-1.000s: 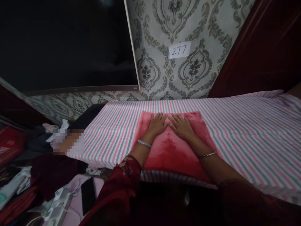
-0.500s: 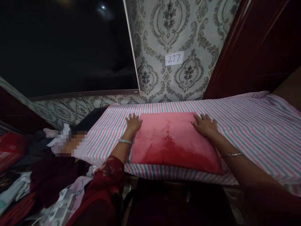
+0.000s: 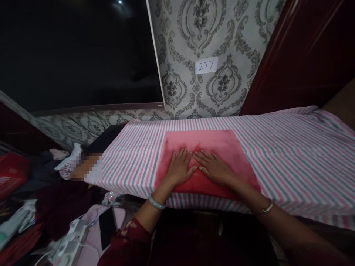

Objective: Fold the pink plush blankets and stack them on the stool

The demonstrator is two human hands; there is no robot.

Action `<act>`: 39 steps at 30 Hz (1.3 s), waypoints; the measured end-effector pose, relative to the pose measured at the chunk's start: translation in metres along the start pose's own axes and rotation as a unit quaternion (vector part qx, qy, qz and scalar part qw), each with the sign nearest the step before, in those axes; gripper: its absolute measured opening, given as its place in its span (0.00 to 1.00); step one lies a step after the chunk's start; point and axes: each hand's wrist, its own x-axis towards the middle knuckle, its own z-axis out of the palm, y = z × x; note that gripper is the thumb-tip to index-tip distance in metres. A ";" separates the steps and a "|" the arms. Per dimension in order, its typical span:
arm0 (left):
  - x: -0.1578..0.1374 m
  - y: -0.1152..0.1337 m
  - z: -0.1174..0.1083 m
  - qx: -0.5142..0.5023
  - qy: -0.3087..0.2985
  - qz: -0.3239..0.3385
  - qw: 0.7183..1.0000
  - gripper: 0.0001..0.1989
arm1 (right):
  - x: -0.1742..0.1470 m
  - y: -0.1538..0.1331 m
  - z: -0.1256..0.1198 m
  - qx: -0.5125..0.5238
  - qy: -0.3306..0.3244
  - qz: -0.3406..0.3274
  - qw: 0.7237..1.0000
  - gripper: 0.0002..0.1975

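Observation:
A pink-red cloth [image 3: 199,138] lies flat on a striped sheet [image 3: 133,151] of pink, grey and white. Its near part is a darker red, its far part paler pink. My left hand [image 3: 181,165] rests palm down on the middle of the cloth, fingers stretched out. Beside it, my right hand [image 3: 215,166] lies flat as well, fingers pointing up and to the left. The two thumbs nearly meet. Neither hand grips anything. Parts of the cloth under my palms are hidden.
A large dark television [image 3: 83,55] hangs on the patterned wall, next to a paper label [image 3: 206,65] reading 277. Dark red panels [image 3: 299,66] stand at the right. On the lower left are a phone [image 3: 107,227], a power strip [image 3: 72,240] and heaped clothes [image 3: 63,203].
Both hands have moved inward from the left and right edges of the cloth to its middle. The phone at the lower left has come into sight as my left arm shifted.

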 end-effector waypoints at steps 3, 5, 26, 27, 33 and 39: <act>-0.001 -0.002 0.000 -0.001 0.005 -0.001 1.000 0.36 | -0.006 0.011 -0.001 -0.023 -0.004 0.050 0.998 0.31; -0.001 -0.002 -0.001 -0.008 0.004 -0.004 1.000 0.36 | -0.011 0.022 -0.004 -0.045 -0.003 0.097 0.994 0.32; 0.084 -0.006 -0.022 -0.022 -0.014 -0.002 1.000 0.35 | 0.042 0.037 -0.018 -0.020 0.065 0.176 0.982 0.30; 0.085 -0.009 -0.015 -0.015 -0.008 0.003 1.000 0.35 | 0.042 0.037 -0.013 -0.035 0.068 0.173 0.982 0.30; 0.080 -0.017 0.005 -0.007 0.017 0.011 1.000 0.35 | 0.035 0.038 0.003 -0.065 0.071 0.174 0.980 0.29; 0.084 -0.015 0.004 -0.008 0.019 0.003 1.000 0.29 | 0.037 0.038 0.006 -0.068 0.093 0.176 0.978 0.29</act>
